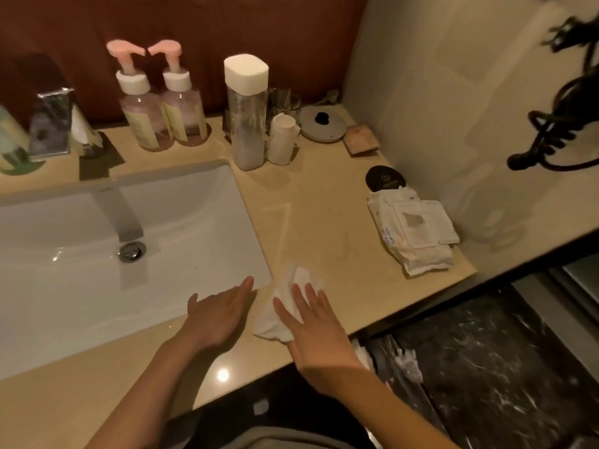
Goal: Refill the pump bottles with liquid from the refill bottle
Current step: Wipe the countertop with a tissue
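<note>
Wiped table (324,222) at lower centre; right hand (319,332) fingers flat, splayed on tissue (285,306); left hand (220,314) open, empty; best pressed evenly toward sink (97,286)

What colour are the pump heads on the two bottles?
Pink pump heads, above white collars; clearest in the head view.

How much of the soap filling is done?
Looks nearly done: both pump bottles stand capped behind the sink, and the refill bottle is closed. Right now the right hand presses a tissue on the counter; the left hand lies flat. Probably only wiping remains.
</note>
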{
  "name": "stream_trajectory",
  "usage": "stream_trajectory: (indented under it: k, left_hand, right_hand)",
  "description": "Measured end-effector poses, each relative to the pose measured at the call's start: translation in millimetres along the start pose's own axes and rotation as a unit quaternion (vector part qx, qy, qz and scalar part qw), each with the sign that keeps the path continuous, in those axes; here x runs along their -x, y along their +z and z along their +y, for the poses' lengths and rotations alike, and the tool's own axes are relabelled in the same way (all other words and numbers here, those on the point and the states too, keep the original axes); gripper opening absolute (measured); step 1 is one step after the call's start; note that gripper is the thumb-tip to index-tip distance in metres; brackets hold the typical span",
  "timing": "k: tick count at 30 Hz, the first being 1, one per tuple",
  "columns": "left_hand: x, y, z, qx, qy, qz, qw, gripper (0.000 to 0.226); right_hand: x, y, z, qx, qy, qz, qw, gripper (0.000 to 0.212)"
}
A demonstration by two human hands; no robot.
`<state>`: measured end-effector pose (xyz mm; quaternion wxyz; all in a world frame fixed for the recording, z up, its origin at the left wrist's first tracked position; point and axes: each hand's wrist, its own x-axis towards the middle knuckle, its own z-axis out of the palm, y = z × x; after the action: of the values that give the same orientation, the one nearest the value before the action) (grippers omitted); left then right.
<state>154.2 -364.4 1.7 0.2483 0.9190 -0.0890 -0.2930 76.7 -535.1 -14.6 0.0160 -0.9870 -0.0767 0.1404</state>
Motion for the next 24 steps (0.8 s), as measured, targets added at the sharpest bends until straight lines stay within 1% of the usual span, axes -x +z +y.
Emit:
stream_trajectory:
  k: [2,4,7,9,12,13,15,18,19,21,22,24]
  left_hand:
    - [1,1,0,-0.012,-0.001,0.005,1.0,0.086]
    - [0,1,1,-0.036,-0.008,0.019,0.999,0.09]
    - [0,6,5,-0.06,-0.029,0.061,0.996,0.082]
    - [2,9,9,-0.045,-0.041,0.086,0.994,0.083]
    - [4,10,12,0.01,-0.066,0.104,0.992,0.081]
    - [6,11,12,0.018,-0.07,0.114,0.991,0.083]
    - [8,14,12,0.022,-0.072,0.127,0.989,0.086]
    - [18,23,7,-0.002,-0.076,0.155,0.985,0.071]
    - [26,27,3,-0.013,-0.087,0.178,0.98,0.071]
    - [44,37,-3,-0.027,-0.092,0.267,0.959,0.078]
    - [55,43,-7,-0.022,-0.108,0.321,0.941,0.073]
    - [82,62,-18,0.023,-0.173,0.407,0.896,0.053]
  right_hand:
    - [20,8,21,0.004,-0.024,-0.009,1.0,0.056]
    - [35,9,51,0.012,-0.019,-0.002,1.0,0.056]
    - [54,1,100,0.012,0.008,0.016,1.0,0.058]
    - [60,-8,126,-0.022,0.043,0.017,0.999,0.058]
    - [46,-12,139,-0.033,0.027,0.045,0.998,0.055]
    - [35,-13,136,-0.04,0.008,0.06,0.997,0.054]
    - [14,-15,122,-0.034,-0.035,0.058,0.997,0.055]
    - [-10,-22,88,-0.022,-0.095,0.025,0.995,0.057]
    - [-16,-24,73,-0.011,-0.129,0.016,0.991,0.057]
    - [-19,-24,46,-0.002,-0.187,0.01,0.982,0.056]
    - [-19,-22,33,-0.001,-0.222,0.008,0.975,0.057]
    - [-11,-16,11,0.006,-0.294,-0.009,0.956,0.058]
